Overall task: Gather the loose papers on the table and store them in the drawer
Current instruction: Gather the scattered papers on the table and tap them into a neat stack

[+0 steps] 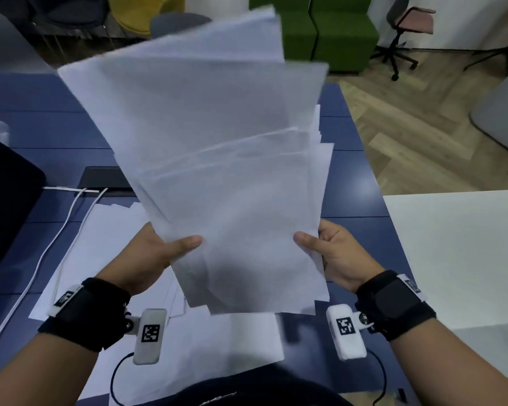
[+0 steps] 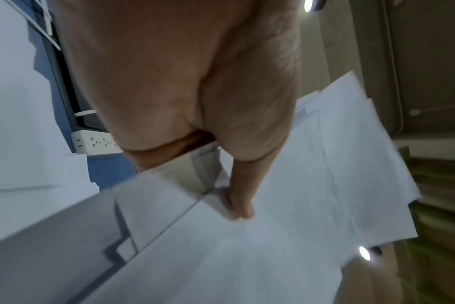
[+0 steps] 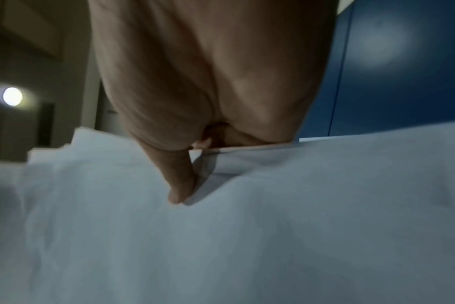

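The blue surface (image 1: 343, 118) fills the left and centre of the frame; a fanned stack of white papers (image 1: 217, 136) is lifted above it, mid-frame; more loose sheets (image 1: 188, 341) lie flat at lower centre; the left hand (image 1: 156, 253) pinches the stack's lower left edge, thumb on top; the right hand (image 1: 335, 250) grips its lower right edge likewise; white cables (image 1: 56, 230) trail at left.

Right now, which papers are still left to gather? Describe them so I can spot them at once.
Start at the blue table and look near its front edge, under the raised stack of papers held by the left hand and right hand. The loose sheets lie flat there beside two white cables. Unlike the held stack, nothing grips them.
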A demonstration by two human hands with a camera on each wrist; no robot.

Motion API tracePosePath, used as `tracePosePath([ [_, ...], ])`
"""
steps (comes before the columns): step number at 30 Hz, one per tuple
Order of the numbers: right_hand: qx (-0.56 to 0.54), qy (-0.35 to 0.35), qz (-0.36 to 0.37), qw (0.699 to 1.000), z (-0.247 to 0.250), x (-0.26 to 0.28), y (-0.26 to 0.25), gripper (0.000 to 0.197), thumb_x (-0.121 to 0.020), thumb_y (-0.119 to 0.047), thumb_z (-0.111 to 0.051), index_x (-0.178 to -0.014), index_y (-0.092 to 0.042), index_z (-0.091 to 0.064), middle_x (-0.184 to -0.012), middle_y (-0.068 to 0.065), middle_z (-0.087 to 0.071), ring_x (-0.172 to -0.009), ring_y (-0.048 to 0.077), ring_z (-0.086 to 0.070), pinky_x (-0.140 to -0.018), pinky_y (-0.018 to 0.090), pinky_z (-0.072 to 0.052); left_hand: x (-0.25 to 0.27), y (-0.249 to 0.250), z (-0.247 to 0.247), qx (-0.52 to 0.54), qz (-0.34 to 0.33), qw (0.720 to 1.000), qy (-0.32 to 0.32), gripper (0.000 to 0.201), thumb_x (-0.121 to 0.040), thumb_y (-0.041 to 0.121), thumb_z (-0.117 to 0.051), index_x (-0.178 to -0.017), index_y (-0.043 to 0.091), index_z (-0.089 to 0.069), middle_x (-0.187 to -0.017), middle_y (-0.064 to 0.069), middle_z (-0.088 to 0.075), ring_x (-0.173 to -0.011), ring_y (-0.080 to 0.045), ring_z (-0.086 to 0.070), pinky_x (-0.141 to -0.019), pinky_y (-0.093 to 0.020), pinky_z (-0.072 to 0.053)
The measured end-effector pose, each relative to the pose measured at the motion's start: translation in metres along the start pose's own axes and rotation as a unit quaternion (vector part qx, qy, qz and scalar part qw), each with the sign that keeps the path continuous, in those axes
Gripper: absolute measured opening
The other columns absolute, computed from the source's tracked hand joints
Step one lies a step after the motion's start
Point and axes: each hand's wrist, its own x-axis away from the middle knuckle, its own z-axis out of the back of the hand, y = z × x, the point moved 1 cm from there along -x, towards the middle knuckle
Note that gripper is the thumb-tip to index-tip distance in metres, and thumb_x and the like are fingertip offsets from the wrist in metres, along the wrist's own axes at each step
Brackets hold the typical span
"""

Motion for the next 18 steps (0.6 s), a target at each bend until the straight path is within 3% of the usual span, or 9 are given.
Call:
tracePosePath([
  [3,0.042,0.038,0.018,0.998,-0.004,-0.005,0.004,0.031,-0.100,0.002,-0.062,-0.131,0.004,-0.066,-0.129,0.017,-0.074,-0.124,0.038,-0.068,-0.095,0.035,-0.062,-0.002,-0.003,-0.006,-0.051,-0.025,0.995,0.081,0.033,-0.098,0.002,-0.070,-0.129,0.011,-0.072,-0.123,-0.005,-0.080,-0.118,-0.029,-0.075,-0.093,-0.038,-0.063],
  [6,0.083,0.082,0.081,0.990,-0.016,-0.006,0.010,0.029,-0.101,0.003,-0.062,-0.127,-0.004,-0.070,-0.123,0.004,-0.078,-0.118,0.021,-0.074,-0.092,0.024,-0.059,0.000,-0.006,-0.014,-0.089,-0.055,0.985,0.137,0.024,-0.101,0.007,-0.070,-0.124,0.013,-0.075,-0.116,0.000,-0.082,-0.108,-0.020,-0.079,-0.089,-0.036,-0.064],
  [8,0.110,0.127,0.120,0.978,-0.026,-0.006,0.016,0.027,-0.103,0.002,-0.060,-0.122,-0.012,-0.072,-0.117,-0.001,-0.081,-0.110,0.014,-0.076,-0.089,0.021,-0.058,0.002,-0.004,-0.019,-0.075,-0.069,0.985,0.142,0.025,-0.101,0.008,-0.071,-0.125,0.013,-0.075,-0.117,0.001,-0.082,-0.108,-0.017,-0.079,-0.088,-0.032,-0.064],
  [12,0.134,0.212,0.166,0.954,-0.032,-0.003,0.023,0.021,-0.103,-0.003,-0.062,-0.116,-0.014,-0.074,-0.109,-0.002,-0.082,-0.100,0.012,-0.077,-0.085,0.021,-0.060,0.000,-0.001,-0.021,-0.033,-0.066,0.990,0.120,0.030,-0.099,0.014,-0.073,-0.128,0.012,-0.074,-0.124,-0.004,-0.080,-0.115,-0.022,-0.077,-0.096,-0.040,-0.060],
  [14,0.131,0.205,0.144,0.959,-0.029,-0.006,0.027,0.020,-0.101,-0.003,-0.064,-0.116,-0.013,-0.074,-0.110,-0.001,-0.082,-0.102,0.015,-0.077,-0.089,0.026,-0.061,-0.002,-0.005,-0.019,-0.034,-0.035,0.993,0.110,0.027,-0.099,0.017,-0.074,-0.126,0.014,-0.075,-0.122,-0.003,-0.081,-0.114,-0.023,-0.077,-0.098,-0.044,-0.059],
  [16,0.118,0.149,0.076,0.979,-0.027,-0.011,0.032,0.025,-0.099,-0.003,-0.069,-0.122,-0.012,-0.071,-0.116,0.002,-0.081,-0.109,0.021,-0.077,-0.096,0.036,-0.061,-0.003,-0.014,-0.018,-0.074,-0.014,0.991,0.107,0.022,-0.100,0.018,-0.074,-0.122,0.018,-0.077,-0.118,0.000,-0.082,-0.111,-0.023,-0.078,-0.098,-0.046,-0.059],
  [18,0.131,0.138,0.038,0.981,-0.024,-0.016,0.036,0.027,-0.099,-0.008,-0.070,-0.126,-0.012,-0.069,-0.118,0.001,-0.080,-0.112,0.021,-0.076,-0.102,0.040,-0.059,-0.003,-0.023,-0.021,-0.099,-0.011,0.987,0.125,0.018,-0.102,0.017,-0.072,-0.118,0.018,-0.078,-0.111,0.001,-0.083,-0.107,-0.023,-0.079,-0.093,-0.044,-0.062],
])
